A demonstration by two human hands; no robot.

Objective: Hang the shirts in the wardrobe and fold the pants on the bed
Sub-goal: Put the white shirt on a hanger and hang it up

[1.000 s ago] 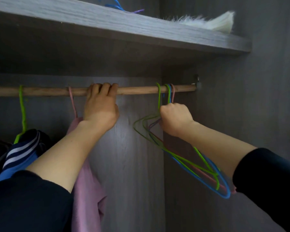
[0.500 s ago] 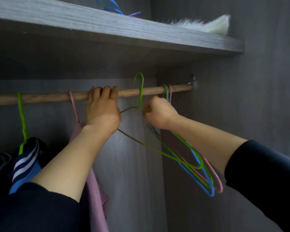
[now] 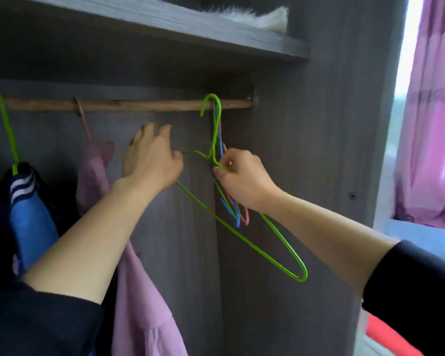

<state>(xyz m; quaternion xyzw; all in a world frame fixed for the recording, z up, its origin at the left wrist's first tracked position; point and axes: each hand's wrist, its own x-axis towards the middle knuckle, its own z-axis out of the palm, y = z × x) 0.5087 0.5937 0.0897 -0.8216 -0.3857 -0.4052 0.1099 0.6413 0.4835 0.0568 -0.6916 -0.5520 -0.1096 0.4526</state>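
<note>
My right hand (image 3: 242, 178) pinches an empty green wire hanger (image 3: 242, 242) just below its hook. The hook sits level with the wooden rod (image 3: 139, 105) near its right end; whether it still rests on the rod is unclear. My left hand (image 3: 149, 160) is below the rod and closes on the hanger's left shoulder, its fingers loosely raised. A blue and a pink empty hanger (image 3: 238, 217) hang behind my right hand. A pink shirt (image 3: 139, 291) hangs on a pink hanger left of my left hand. A blue garment with white stripes (image 3: 28, 214) hangs on a green hanger at the far left.
A grey shelf (image 3: 165, 19) runs above the rod with something white and furry (image 3: 257, 15) on it. The wardrobe's side wall (image 3: 319, 150) stands close on the right. Beyond it are a pink curtain (image 3: 432, 124) at a window and a red object (image 3: 385, 337) low down.
My left hand let go of the rod and dropped to the green hanger's left shoulder. My right hand pulled that hanger away from the other hangers. The view shifted right.
</note>
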